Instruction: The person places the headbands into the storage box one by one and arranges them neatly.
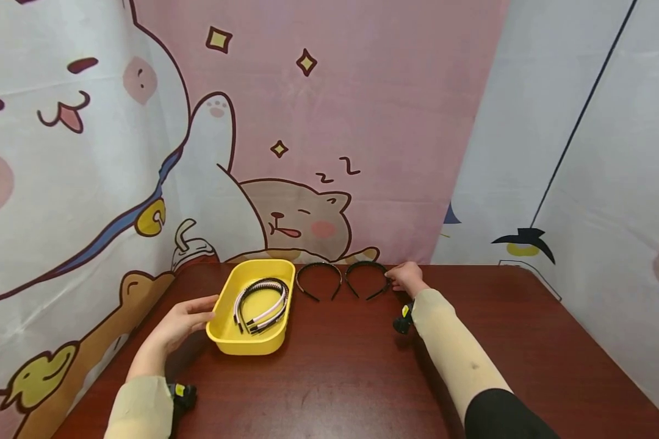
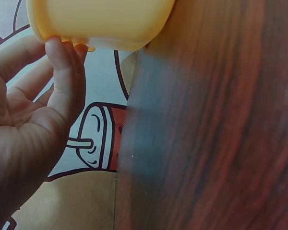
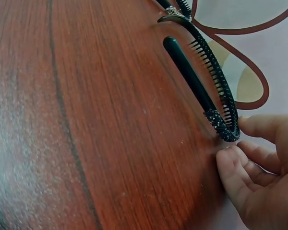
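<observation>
A black glittery headband (image 1: 367, 264) with comb teeth stands near the back edge of the table. My right hand (image 1: 408, 278) pinches its right side between thumb and fingers; the right wrist view shows the glittery bend of the headband (image 3: 225, 129) at the fingertips. Just left of it is another dark headband (image 1: 318, 264). Several black, white and pale pink headbands (image 1: 266, 283) lie in a yellow plastic basket (image 1: 247, 346). Relaxed fingers of my left hand (image 1: 178, 323) touch the basket's left rim from outside; the left wrist view shows their tips against the basket wall (image 2: 101, 24).
The dark red-brown wooden table (image 1: 351, 378) has wood grain. Behind it and at both sides hangs a cloth backdrop (image 1: 373, 122) with cartoon cats, close to the table's back edge.
</observation>
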{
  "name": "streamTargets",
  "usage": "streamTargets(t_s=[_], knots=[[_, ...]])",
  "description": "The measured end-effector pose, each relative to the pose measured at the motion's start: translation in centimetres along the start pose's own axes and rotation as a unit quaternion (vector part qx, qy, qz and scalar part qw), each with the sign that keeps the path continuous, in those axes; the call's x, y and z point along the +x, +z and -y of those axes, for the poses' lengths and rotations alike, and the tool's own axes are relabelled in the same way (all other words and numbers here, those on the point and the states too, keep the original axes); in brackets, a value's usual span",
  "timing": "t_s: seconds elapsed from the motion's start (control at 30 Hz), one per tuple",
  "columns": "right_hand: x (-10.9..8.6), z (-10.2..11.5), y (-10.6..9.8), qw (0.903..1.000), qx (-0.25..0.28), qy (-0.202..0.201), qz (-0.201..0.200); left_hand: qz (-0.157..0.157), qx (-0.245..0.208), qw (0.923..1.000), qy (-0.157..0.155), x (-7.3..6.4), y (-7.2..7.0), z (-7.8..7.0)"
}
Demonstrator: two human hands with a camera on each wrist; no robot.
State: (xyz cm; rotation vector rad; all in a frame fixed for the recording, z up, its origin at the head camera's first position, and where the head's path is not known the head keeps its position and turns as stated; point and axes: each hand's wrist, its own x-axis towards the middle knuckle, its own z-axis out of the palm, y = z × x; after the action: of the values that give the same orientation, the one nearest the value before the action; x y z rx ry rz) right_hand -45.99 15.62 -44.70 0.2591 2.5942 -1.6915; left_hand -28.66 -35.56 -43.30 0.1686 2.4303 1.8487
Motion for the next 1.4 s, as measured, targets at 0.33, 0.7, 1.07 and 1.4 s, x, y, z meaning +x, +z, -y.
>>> streamTargets(t_s=[0.33,0.7,1.07,1.4], knots=[[0.1,0.0,0.3,0.9978,-0.064,-0.015,-0.010,-0.002,-0.005,1.0000,0.000,0.1,0.0,0.2],[0.4,0.5,0.9,0.9927,-0.118,-0.022,-0.013,-0.005,-0.005,1.0000,-0.003,0.2,-0.1,0.1],[0.4,0.2,1.0,0.9890,-0.145,-0.027,-0.010,-0.004,-0.003,1.0000,-0.003,-0.1,0.1,0.0],[0.2,0.5,1.4,0.9816,-0.187,-0.025,-0.030,-0.007,0.001,0.9999,-0.014,0.0,0.1,0.1]])
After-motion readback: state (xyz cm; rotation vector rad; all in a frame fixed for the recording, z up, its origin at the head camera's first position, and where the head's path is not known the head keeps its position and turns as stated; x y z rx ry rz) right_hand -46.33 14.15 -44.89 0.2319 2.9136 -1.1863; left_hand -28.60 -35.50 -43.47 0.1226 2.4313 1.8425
